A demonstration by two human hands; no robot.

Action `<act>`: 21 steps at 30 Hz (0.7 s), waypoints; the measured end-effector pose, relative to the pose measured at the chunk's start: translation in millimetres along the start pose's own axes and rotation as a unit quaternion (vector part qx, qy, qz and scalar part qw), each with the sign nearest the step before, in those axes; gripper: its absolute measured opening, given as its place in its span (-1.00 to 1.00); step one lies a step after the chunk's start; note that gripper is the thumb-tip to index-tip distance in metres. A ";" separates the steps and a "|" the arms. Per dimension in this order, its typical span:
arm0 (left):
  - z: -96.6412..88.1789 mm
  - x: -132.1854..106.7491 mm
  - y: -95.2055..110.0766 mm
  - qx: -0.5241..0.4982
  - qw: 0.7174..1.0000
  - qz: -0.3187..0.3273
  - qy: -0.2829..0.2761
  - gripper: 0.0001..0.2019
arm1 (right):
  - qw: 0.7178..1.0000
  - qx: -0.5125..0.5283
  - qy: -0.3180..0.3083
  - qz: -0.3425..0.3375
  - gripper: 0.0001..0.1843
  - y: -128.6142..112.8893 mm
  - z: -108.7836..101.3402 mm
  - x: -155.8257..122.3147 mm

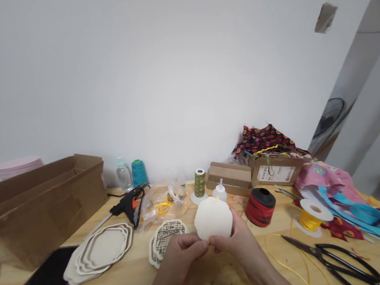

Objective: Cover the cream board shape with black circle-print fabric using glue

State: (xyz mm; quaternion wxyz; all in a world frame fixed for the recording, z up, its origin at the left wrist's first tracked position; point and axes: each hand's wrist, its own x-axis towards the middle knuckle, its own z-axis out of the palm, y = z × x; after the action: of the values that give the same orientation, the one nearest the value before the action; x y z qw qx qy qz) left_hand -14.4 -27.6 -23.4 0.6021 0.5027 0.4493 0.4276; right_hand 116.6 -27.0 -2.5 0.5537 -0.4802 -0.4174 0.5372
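Note:
A white flat piece with a scalloped edge (213,217) is held upright just above the wooden table. My right hand (239,241) grips it along its right and lower edge, thumb in front and fingers behind. At the bottom edge, the thumb and forefinger of my left hand (184,253) are pinched together beside a small bit of yellow cord (208,240). A short yellow loop (217,198) sticks up from the piece's top. Close to my left hand lie openwork wooden cutouts (168,234), partly covered by it.
Stacked wooden plates (101,249), a phone (32,283), a glue gun (128,204) and a cardboard box (44,205) stand left. Right are black scissors (321,253), a yellow cord spool (310,219) and a red ribbon roll (261,208). Behind are a green thread spool (200,184) and a white bottle (219,192).

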 end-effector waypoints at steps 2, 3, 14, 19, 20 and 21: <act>0.4 0.4 -0.2 0.003 1.000 0.004 -0.007 -0.78 | 1.000 0.004 -0.006 0.009 -0.41 0.9 -1.0 0.0; 0.7 0.6 -0.1 0.003 1.000 0.005 -0.010 -0.78 | 1.000 0.007 -0.012 0.013 -0.43 1.4 -1.5 0.0; -1.3 1.1 0.3 0.000 1.000 0.007 -0.017 -0.77 | 0.998 -0.006 0.002 -0.057 -0.44 7.9 -2.2 2.1; -1.2 2.2 -2.5 0.003 1.000 0.005 -0.023 -0.78 | 0.998 -0.014 -0.013 -0.060 -0.53 9.3 -4.4 1.1; -1.1 2.3 -2.7 0.001 1.000 0.006 -0.025 -0.78 | 0.998 -0.016 -0.012 -0.054 -0.52 8.7 -3.8 1.0; -1.1 2.3 -2.8 -0.001 1.000 0.007 -0.026 -0.77 | 0.999 -0.020 -0.006 -0.048 -0.50 7.9 -3.0 0.8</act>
State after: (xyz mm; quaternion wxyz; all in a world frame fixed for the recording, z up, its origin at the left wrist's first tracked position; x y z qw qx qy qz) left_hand -14.7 -25.5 -26.6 0.6115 0.5161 0.4293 0.4187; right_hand 118.1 -26.7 -10.8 0.5666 -0.4672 -0.4544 0.5042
